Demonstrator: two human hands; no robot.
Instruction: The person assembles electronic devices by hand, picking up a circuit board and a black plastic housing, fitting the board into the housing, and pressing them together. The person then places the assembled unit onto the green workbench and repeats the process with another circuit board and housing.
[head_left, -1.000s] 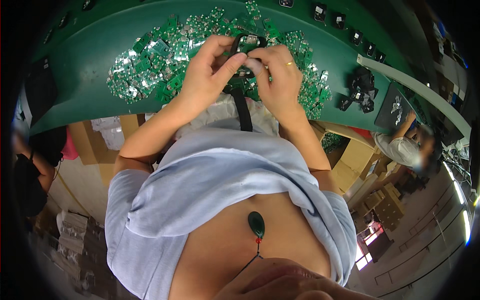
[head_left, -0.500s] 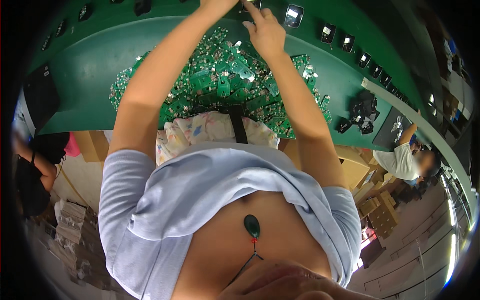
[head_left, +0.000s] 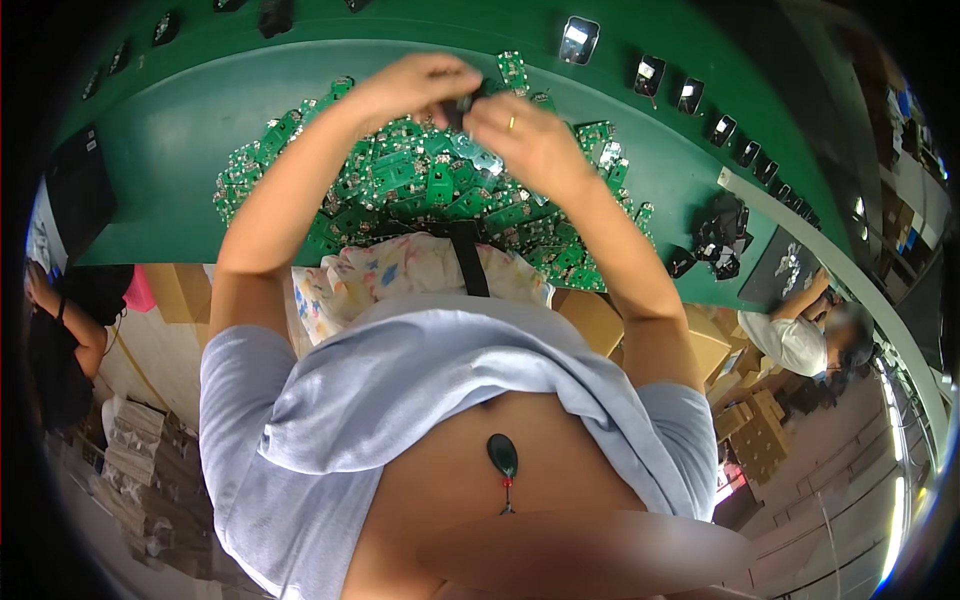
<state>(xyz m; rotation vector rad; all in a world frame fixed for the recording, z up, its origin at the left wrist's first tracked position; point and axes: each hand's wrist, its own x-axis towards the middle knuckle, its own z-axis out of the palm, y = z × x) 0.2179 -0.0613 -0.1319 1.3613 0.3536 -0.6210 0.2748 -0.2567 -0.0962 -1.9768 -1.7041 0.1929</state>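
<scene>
Over the circuit board pile, both hands meet around a small black plastic casing (head_left: 456,112). My left hand (head_left: 412,88) has its fingers closed at the casing's left and top side. My right hand (head_left: 530,145), a ring on one finger, grips it from the right, slightly blurred. Fingers cover much of the casing, so its details are hidden. Beneath them spreads a heap of green circuit boards (head_left: 440,185) with small metal parts. One loose green board (head_left: 511,70) lies just beyond the right hand.
Along the far green strip stand black devices with shiny faces (head_left: 579,40). More black casings (head_left: 722,235) are piled on the green table (head_left: 160,170) at right. A black box (head_left: 82,190) is at left. A pale rail (head_left: 830,255) runs along the right; co-workers sit either side.
Both hands have come back from the far strip toward me and now hold a black casing over the boards. The devices on the strip appear slightly further left.
</scene>
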